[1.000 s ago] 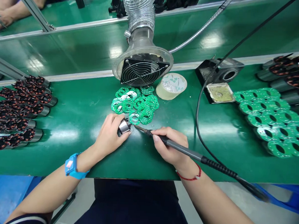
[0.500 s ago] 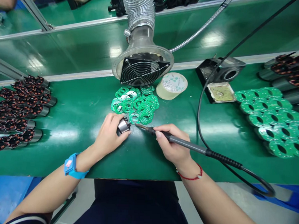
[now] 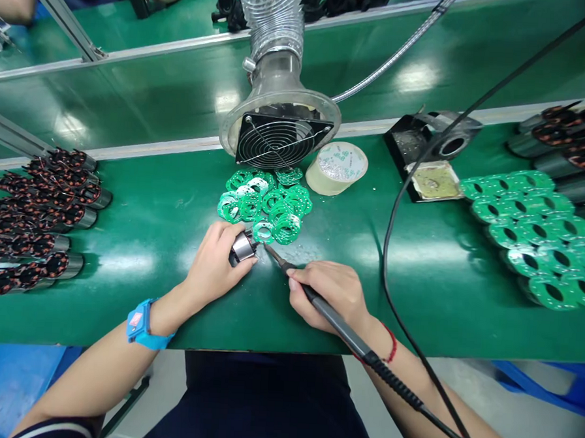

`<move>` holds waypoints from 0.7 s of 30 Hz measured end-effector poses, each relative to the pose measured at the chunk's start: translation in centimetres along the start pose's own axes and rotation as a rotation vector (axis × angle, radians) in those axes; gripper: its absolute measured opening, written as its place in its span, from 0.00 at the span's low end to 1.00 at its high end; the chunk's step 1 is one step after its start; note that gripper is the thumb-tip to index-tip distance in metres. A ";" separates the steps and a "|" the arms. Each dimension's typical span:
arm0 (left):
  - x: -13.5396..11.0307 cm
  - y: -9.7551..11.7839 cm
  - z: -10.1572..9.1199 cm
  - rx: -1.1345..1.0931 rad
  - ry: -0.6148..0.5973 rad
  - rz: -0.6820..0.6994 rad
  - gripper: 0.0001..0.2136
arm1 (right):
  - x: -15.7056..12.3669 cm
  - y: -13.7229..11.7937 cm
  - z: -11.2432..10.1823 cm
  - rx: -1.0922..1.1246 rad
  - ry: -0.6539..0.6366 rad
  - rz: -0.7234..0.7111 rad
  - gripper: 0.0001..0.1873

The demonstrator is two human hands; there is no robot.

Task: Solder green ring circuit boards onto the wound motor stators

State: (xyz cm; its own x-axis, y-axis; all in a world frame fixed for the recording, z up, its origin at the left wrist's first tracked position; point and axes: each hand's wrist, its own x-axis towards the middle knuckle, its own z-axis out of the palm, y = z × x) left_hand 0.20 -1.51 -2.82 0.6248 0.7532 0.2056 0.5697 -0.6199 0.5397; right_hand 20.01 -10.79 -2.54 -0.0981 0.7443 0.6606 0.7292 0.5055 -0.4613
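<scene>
My left hand [image 3: 215, 259] is closed around a small metal motor stator [image 3: 242, 248], which lies on its side with its wired end toward the right. Between the fingers and thumb of my right hand [image 3: 330, 293] is a soldering iron [image 3: 334, 318]. Its tip points up and left, close beside the stator's end and the lowest ring of a pile of green ring-shaped circuit boards [image 3: 264, 204]. Whether the tip touches either one I cannot tell.
A fan-fronted fume extractor [image 3: 279, 140] hangs behind the pile, beside a tape roll [image 3: 337, 169]. An iron stand with a sponge tray [image 3: 434, 181] stands back right. Stators [image 3: 52, 216] fill the left; boards on stators [image 3: 541, 238] fill the right. The iron's cable [image 3: 387, 250] loops across.
My right hand has lowered and turned the soldering iron, so its handle slopes more steeply toward me. The cable swung down over my right forearm. My left hand and the stator have barely moved.
</scene>
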 end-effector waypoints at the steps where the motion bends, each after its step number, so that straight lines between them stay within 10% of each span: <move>1: 0.0 0.0 0.0 0.000 0.000 0.000 0.22 | 0.0 -0.1 0.0 0.003 0.009 0.010 0.08; 10: 0.0 -0.1 0.0 0.004 0.000 0.000 0.22 | -0.8 0.6 0.0 0.077 0.186 0.242 0.06; 21: 0.1 0.0 -0.1 0.001 -0.002 0.013 0.21 | -0.7 0.7 0.1 0.127 0.087 0.222 0.05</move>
State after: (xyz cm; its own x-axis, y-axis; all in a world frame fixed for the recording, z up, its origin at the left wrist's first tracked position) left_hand 0.20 -1.38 -2.73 0.6334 0.7445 0.2112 0.5620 -0.6302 0.5357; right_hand 20.50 -10.92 -3.41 0.1169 0.8055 0.5810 0.6347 0.3894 -0.6675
